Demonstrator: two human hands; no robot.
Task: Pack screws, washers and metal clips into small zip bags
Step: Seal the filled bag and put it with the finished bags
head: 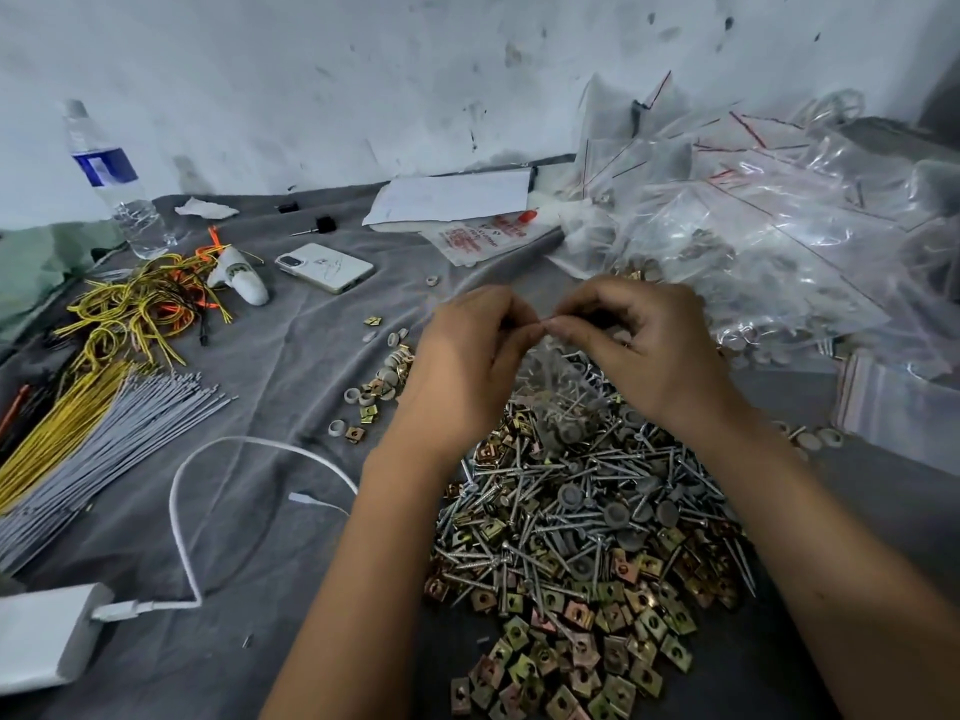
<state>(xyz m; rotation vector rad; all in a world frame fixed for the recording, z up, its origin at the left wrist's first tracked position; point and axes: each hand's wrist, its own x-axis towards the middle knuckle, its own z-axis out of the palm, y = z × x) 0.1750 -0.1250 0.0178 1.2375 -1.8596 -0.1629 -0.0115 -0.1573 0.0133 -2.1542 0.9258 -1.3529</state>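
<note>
A small clear zip bag (563,397) with screws and grey washers inside hangs between my hands above the parts heap. My left hand (467,356) and my right hand (649,345) both pinch its top edge, fingertips nearly meeting at the middle. Below lies a pile of silver screws (571,491) mixed with grey washers (615,514). Brass-coloured metal clips (587,636) spread out at the near side of the pile. A few loose washers and clips (374,392) lie to the left of my left hand.
Filled zip bags (753,236) are heaped at the back right, empty bags (893,407) at the right edge. On the grey cloth at left lie cable ties (104,433), yellow wires (140,309), a phone (324,267), a water bottle (111,184), a charger with white cable (47,631).
</note>
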